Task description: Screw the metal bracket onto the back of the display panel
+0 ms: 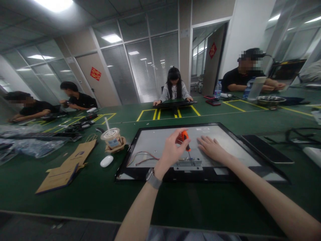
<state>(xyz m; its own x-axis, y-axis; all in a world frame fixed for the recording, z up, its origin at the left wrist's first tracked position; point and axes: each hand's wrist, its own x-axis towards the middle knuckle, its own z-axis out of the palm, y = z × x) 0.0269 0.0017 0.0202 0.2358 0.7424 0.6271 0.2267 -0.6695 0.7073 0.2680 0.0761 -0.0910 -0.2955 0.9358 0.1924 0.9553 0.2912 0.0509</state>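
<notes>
An opened monitor panel (155,140) with a black frame lies flat on the green table in front of me. My left hand (174,147), with a watch on its wrist, grips an orange and black screwdriver (186,139) by the handle. The screwdriver points down, its tip at a metal bracket (190,164) on the panel's near side. My right hand (212,149) rests flat on the panel's grey back, fingers spread, just right of the screwdriver. Thin coloured wires (145,155) lie on the panel to the left of the bracket.
Left of the panel stand a drink cup (111,137) in a carrier, a white oval case (106,161) and a paper bag (72,160). A dark flat device (267,149) lies to the right. Across the table a person (174,87) holds another panel (173,104); others sit at both sides.
</notes>
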